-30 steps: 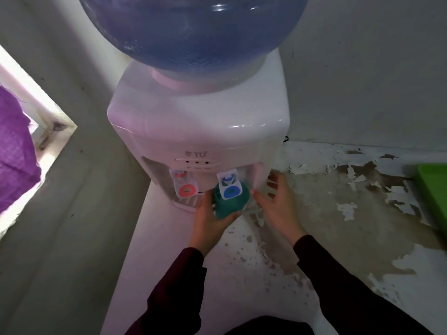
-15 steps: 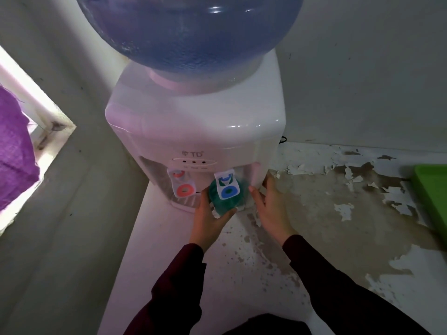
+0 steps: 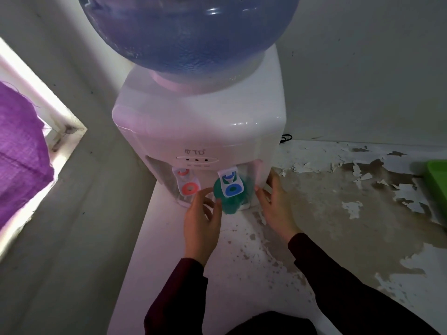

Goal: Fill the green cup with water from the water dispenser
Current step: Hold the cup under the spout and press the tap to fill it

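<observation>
While the left hand (image 3: 202,224) curls loosely beside the green cup (image 3: 229,198), its thumb tip touches the cup's left side and its other fingers (image 3: 202,193) are spread apart near the red tap. It is not squeezed around the cup, so the hand is open. The cup stands under the blue tap (image 3: 231,184) of the water dispenser (image 3: 198,131), on the little tray at the bottom. The blue tap covers part of the cup's top, so you cannot tell if there is water inside.

On the other side, the right hand (image 3: 274,205) is flat and open. Its fingers rest against the right bottom corner of the water dispenser, just beside the cup but not touching it. Both arms wear dark red sleeves (image 3: 176,298).

Left of the blue tap is the red tap (image 3: 187,184). Above the two taps is a small panel with three dark dots. A big blue water bottle (image 3: 188,32) sits upside down on top of the dispenser, in a pink ring.

All of it stands on a white counter (image 3: 242,262) with lots of peeling paint and brown patches. A green tray (image 3: 437,175) peeks in at the right edge, well apart from the hands. At the far left, a purple cloth (image 3: 21,146) hangs by a bright window. A black cord (image 3: 286,138) shows behind the dispenser, by the grey wall.
</observation>
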